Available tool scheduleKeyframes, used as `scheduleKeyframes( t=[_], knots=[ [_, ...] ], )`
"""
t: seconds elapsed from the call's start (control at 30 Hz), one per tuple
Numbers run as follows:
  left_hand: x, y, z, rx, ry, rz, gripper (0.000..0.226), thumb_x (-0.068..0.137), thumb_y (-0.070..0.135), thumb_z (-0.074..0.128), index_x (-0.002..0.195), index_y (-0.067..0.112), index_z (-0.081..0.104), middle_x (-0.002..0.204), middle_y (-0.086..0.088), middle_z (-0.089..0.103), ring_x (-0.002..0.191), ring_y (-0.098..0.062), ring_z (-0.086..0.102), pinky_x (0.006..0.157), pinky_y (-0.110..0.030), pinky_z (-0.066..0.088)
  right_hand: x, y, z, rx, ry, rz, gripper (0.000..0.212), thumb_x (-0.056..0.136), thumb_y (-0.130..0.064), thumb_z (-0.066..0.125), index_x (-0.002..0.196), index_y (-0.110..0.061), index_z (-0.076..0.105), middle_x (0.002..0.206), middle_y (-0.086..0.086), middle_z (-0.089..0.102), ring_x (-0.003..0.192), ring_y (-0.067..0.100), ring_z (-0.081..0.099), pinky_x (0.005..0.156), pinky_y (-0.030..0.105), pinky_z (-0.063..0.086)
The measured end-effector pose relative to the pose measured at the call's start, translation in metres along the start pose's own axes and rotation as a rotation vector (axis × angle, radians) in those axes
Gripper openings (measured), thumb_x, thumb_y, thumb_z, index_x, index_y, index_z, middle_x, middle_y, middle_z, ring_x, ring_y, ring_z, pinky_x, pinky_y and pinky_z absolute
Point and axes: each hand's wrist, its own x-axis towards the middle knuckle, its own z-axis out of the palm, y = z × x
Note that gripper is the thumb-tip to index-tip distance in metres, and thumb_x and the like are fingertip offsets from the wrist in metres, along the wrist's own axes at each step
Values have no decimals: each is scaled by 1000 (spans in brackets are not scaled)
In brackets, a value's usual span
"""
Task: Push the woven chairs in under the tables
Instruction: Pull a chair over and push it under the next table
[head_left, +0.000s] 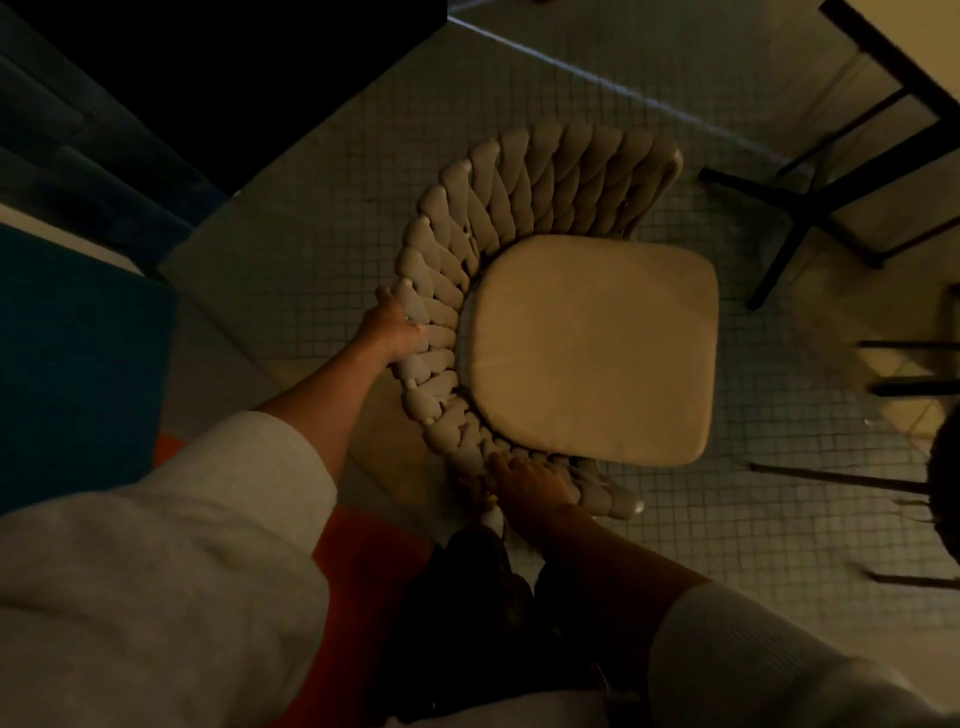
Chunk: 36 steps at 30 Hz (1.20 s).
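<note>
Beige braided cord, thick and padded, made up the curved back of the one woven chair (519, 208) in view; count: one chair, one flat tan seat cushion (597, 348), two hands on it. My left hand (395, 327) gripped the outer rim of the braid on the left of the curve, fingers wrapped over the top edge. My right hand (524, 480) held the near end of the same rim, close to my legs, fingers curled down into the weave; light was dim, so the finger detail was poor, but both grips read as clamped on the chair back. The chair stood on the small-tiled floor (322, 218), open front turned to the right, toward one table (904, 57) at the upper right. That table's dark base legs (810, 208) splayed out just beyond the cushion's far right corner, apart from it, with a narrow strip of bare tile between. The seat was not under the tabletop. Four thin dark bars (909, 345) crossed the right edge of view lower down; I could not tell what they belonged to. On the left, a blue upholstered edge (78, 364) ran close behind my left arm, and an orange patch (363, 561) lay by my feet. Bare tile showed beyond the chair's far side, up to a pale floor line (597, 73).
</note>
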Motion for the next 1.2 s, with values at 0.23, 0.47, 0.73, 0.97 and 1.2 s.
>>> scheduleKeyframes(
  t=[0.23, 0.47, 0.73, 0.97, 1.2],
  knots=[
    [7, 3, 0, 103, 28, 10, 72, 96, 13, 61, 156, 12, 21, 145, -22, 50, 128, -41, 55, 92, -37, 48, 4, 6, 10, -62, 131, -41, 92, 84, -57, -10, 152, -17, 37, 138, 12, 57, 122, 37, 61, 94, 47, 49],
    [-2, 4, 4, 91, 20, 40, 65, 98, 17, 60, 153, 11, 25, 147, -21, 49, 127, -39, 55, 94, -40, 50, 0, 19, 18, -56, 91, -17, 68, 103, -45, 53, 161, -23, 26, 142, 7, 57, 125, 33, 60, 98, 46, 48],
    [-23, 20, 32, 51, 1, 67, 63, 99, 19, 63, 150, 11, 27, 147, -20, 50, 128, -38, 56, 91, -38, 49, -20, 58, 15, -43, 86, 34, 52, 107, -44, 42, 156, -27, 33, 147, 5, 54, 133, 31, 54, 103, 43, 43],
    [-45, 36, 68, 10, -44, 72, 55, 95, 13, 65, 140, 7, 33, 143, -21, 53, 124, -39, 58, 84, -33, 47, -35, 109, 33, -47, 108, 89, 57, 96, -44, 66, 146, -32, 43, 134, 1, 64, 126, 30, 61, 105, 45, 41],
    [-66, 48, 108, -101, -140, 29, 57, 91, 8, 67, 135, 17, 32, 142, -16, 50, 122, -39, 58, 71, -53, 64, -63, 164, 38, -69, 129, 158, 48, 107, -29, 41, 155, -31, 37, 146, -1, 58, 137, 27, 51, 121, 44, 25]
  ],
)
